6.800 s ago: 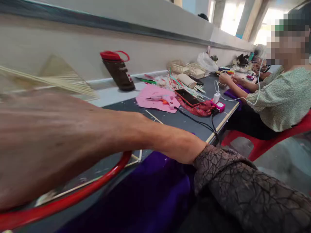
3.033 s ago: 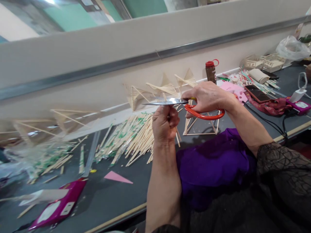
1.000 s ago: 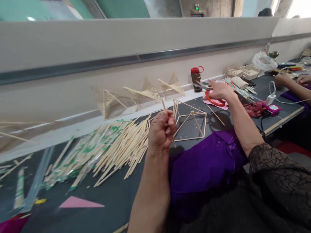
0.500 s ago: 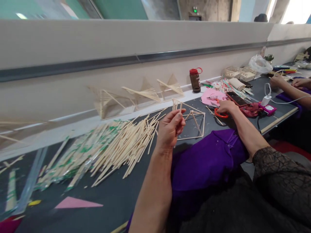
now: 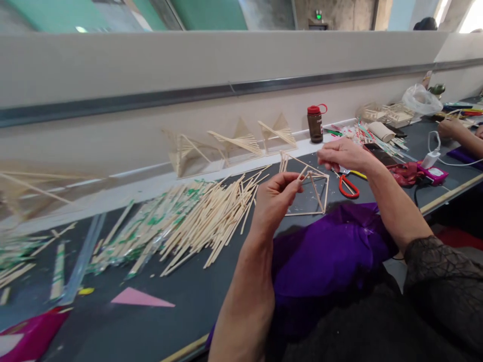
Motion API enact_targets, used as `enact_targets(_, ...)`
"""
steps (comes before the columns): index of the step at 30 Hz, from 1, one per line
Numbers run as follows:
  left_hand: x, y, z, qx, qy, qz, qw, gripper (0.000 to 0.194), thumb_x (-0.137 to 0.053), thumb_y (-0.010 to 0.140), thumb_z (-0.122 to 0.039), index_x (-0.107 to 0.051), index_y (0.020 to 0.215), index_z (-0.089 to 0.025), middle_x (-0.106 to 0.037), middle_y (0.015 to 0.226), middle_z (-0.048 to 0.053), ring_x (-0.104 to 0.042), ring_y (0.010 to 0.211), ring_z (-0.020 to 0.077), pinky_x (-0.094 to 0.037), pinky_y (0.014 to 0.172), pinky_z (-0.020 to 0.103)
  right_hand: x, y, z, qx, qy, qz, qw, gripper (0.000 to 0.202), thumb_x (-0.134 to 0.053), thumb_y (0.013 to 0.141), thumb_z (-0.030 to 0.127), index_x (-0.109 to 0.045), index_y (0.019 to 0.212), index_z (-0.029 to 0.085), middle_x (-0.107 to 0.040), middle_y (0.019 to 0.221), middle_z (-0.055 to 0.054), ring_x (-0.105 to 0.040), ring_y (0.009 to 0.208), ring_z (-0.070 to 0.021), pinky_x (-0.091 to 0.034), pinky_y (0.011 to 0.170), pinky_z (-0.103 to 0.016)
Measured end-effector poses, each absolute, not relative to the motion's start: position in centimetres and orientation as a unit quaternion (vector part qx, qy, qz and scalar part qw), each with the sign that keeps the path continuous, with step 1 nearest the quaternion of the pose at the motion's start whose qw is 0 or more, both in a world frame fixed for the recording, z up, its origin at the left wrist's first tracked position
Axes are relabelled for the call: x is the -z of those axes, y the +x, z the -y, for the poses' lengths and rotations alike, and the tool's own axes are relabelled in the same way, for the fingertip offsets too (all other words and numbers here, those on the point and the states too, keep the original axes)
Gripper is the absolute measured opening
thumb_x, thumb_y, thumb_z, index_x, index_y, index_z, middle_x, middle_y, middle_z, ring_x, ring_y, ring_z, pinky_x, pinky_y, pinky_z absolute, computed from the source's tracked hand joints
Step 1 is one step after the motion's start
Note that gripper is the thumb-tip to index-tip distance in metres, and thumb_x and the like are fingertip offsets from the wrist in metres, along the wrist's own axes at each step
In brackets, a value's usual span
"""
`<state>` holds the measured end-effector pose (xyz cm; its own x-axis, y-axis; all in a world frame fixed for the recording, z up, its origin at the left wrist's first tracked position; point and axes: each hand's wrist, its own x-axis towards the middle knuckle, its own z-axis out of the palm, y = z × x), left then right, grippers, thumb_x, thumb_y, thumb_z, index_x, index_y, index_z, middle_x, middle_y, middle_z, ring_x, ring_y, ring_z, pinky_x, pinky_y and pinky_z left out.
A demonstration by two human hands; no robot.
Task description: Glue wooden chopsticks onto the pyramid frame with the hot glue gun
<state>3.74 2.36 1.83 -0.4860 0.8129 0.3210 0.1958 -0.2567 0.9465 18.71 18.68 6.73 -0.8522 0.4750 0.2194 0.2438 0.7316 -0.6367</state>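
Observation:
My left hand (image 5: 278,201) pinches a short wooden stick (image 5: 302,172) between thumb and fingers, its tip pointing up and right. Behind it on the dark table lies a frame of thin sticks (image 5: 325,193), partly covered by the hand. My right hand (image 5: 344,154) hovers beyond the frame, fingers curled together; whether anything is in them is hidden. Just below it rest pliers (image 5: 349,187) with red and yellow handles, untouched. A heap of loose wooden sticks (image 5: 215,216) spreads left of my left hand.
Stick models (image 5: 237,141) lean along the wall. Bagged sticks (image 5: 151,221) and a pink paper triangle (image 5: 143,297) lie left. A red-capped bottle (image 5: 315,125) stands at the back. Purple cloth (image 5: 324,251) covers the table's front edge. Another person's hand (image 5: 453,128) works far right.
My right hand has let go of the pliers and moved up and left towards my left hand. The stick in my left hand now tilts to the right. The view has turned slightly left.

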Motion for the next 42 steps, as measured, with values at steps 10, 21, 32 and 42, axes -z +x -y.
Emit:
enact_targets(10,-1.8,3.1,-1.8,-0.604,0.511,-0.568,0.226,0.010,-0.072,0.080,-0.029,-0.077,0.079,-0.021,-0.063,0.060,0.000,-0.038,0.043,0.0076,-0.026,0.040,0.021,-5.4,15.9,-15.6,-0.410,-0.015,0.891,0.196,0.042,-0.054,0.095,0.040,-0.056,0.061,0.014,-0.051,0.058,0.003,-0.043,0.055,-0.0064,-0.033,0.056,-0.023)
enact_targets(21,-2.1,3.6,-1.6,-0.605,0.530,-0.509,0.305,0.015,-0.074,0.080,-0.035,-0.070,0.074,-0.022,-0.045,0.054,-0.004,-0.031,0.046,0.0084,-0.024,0.042,0.023,-4.8,16.7,-14.9,-0.472,0.015,0.852,0.225,0.054,-0.053,0.094,0.053,-0.053,0.055,0.015,-0.045,0.050,0.004,-0.036,0.048,-0.0051,-0.029,0.051,-0.023)
enact_targets(32,-2.2,3.5,-1.0,-0.595,0.559,-0.488,0.309,0.015,-0.069,0.084,-0.035,-0.071,0.079,-0.022,-0.042,0.056,-0.004,-0.029,0.048,0.0086,-0.025,0.045,0.024,-4.9,17.2,-13.8,-0.499,0.036,0.835,0.230,0.048,-0.051,0.095,0.043,-0.051,0.055,0.017,-0.040,0.048,0.006,-0.035,0.049,-0.0056,-0.030,0.051,-0.023)
enact_targets(42,-2.0,3.1,-1.0,-0.581,0.584,-0.472,0.314,0.021,-0.066,0.088,-0.038,-0.064,0.079,-0.020,-0.038,0.055,-0.007,-0.027,0.046,0.0067,-0.024,0.044,0.021,-4.2,16.6,-13.9,-0.568,0.068,0.786,0.234,0.046,-0.055,0.092,0.040,-0.050,0.052,0.017,-0.041,0.045,0.006,-0.031,0.042,-0.0039,-0.027,0.042,-0.021)
